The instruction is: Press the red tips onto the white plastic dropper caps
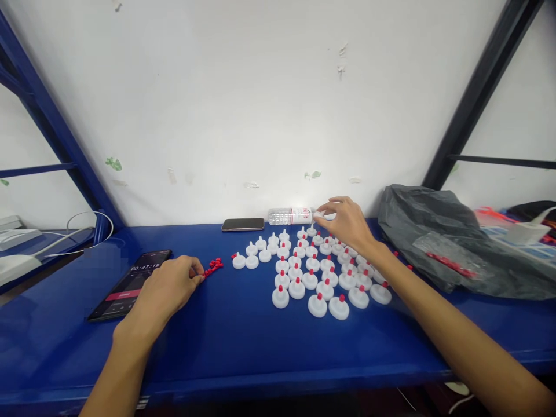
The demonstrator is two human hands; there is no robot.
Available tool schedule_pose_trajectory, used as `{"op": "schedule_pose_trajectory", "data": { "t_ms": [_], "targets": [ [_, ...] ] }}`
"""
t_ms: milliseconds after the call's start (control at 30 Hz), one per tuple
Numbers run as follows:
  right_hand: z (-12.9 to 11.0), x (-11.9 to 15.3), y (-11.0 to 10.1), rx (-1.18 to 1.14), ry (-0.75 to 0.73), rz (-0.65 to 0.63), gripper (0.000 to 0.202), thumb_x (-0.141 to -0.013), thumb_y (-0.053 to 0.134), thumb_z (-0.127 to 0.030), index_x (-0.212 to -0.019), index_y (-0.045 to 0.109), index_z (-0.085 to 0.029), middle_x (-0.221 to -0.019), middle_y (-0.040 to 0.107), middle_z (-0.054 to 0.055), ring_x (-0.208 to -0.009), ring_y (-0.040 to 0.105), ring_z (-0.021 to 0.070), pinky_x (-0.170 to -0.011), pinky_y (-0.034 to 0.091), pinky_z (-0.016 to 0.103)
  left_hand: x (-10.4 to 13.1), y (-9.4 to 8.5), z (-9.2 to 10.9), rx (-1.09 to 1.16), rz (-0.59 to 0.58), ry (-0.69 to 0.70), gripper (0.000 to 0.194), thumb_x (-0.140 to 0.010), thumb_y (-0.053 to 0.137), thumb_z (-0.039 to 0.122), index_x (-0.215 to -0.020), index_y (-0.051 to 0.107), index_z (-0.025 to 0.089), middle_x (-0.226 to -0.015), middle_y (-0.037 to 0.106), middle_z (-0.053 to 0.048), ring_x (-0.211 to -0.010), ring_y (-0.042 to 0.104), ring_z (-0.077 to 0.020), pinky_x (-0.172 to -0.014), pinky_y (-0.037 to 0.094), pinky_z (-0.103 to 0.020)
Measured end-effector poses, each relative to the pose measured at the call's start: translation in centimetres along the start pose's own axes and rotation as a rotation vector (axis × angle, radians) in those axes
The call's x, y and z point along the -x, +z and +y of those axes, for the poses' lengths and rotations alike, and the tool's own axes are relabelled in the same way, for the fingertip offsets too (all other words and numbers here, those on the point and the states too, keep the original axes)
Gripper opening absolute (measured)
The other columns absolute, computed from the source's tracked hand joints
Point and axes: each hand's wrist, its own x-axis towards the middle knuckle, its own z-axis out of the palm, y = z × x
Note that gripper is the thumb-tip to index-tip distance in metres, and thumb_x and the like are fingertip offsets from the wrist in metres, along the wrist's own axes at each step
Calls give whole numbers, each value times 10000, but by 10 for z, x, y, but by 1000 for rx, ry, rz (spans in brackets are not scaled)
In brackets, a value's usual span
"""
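My left hand (176,282) rests on the blue table with its fingers pinched together at the near edge of a small pile of red caps (214,266). A red cap shows right at its fingertips. Farther right, my right hand (345,222) hangs over the back of the white nozzle lids (288,279), thumb and fingertips brought close together. What lies between those fingertips is hidden or too small to tell. Most lids carry a red tip on the nozzle; several at the back left have a bare white nozzle (260,242). One lid (238,261) has red beside its nozzle.
A clear plastic bottle (290,216) lies on its side against the wall, beside a dark phone (242,224). Another phone (130,284) with a running timer lies at left. A grey plastic bag (417,231) and a clear bag of red pieces (452,263) sit at right.
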Motion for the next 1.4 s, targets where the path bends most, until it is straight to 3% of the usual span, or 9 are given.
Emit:
{"op": "schedule_pose_trajectory", "data": {
  "t_ms": [233,467,733,833,967,1067,1200,1400],
  "targets": [
    [-12,2,-3,-36,-16,73,184,-878,719,-336,-980,792,-200,-806,799,80,-1259,612,374,-1008,477,508,2,-4,4,-58,-62,-17,243,-883,538,311,-956,756,235,-1034,809,-136,-961,743,-360,-757,476,-387],
    [-37,9,-7,-52,-134,55,201,-955,624,-290,-1060,765,-193,-998,806,93,-1020,709,314,-1035,449,515,9,-4,5,-73,-81,5,300,-884,548,362,-1043,767,232,-1082,801,-134,-994,729,-379,-796,484,-418],
    [-48,15,-5,-112,-205,39,192,-1016,556,-274,-1133,692,-207,-1106,765,91,-972,719,271,-896,539,429,11,-6,12,-53,3,22,229,-841,548,311,-824,756,217,-915,807,-155,-845,744,-370,-695,475,-394],
    [-51,17,-4,-169,-309,-16,212,-1049,517,-252,-1212,650,-223,-1213,723,93,-965,720,239,-848,569,392,13,-15,22,-17,69,39,283,-881,517,351,-871,773,230,-912,818,-125,-864,753,-350,-725,499,-387],
    [-62,24,-1,-217,-515,-65,249,-1051,546,-226,-1299,560,-216,-1244,694,111,-1053,704,252,-883,593,415,22,-23,41,260,211,175,399,-902,552,497,-1061,819,247,-1010,831,-75,-854,760,-280,-752,550,-343],
    [-73,31,2,-248,-598,-50,332,-1032,591,-215,-1353,503,-214,-1232,694,118,-1099,689,263,-918,601,437,32,-22,57,553,227,267,408,-907,600,545,-1044,832,240,-958,829,-67,-754,744,-230,-625,541,-293],
    [-89,38,2,-298,-684,-24,381,-1008,617,-161,-1360,492,-237,-1225,702,98,-1138,669,258,-954,597,439,42,-20,78,806,202,212,364,-864,720,528,-1003,827,209,-661,765,-19,-489,585,-140,-458,445,-224],
    [-105,44,-1,-286,-796,-18,330,-1025,583,-143,-1337,505,-216,-1145,730,95,-1069,676,247,-909,609,417,43,-17,90,946,188,218,320,-828,788,487,-938,822,189,-633,767,-7,-452,517,-93,-442,424,-179]
  ]
}}
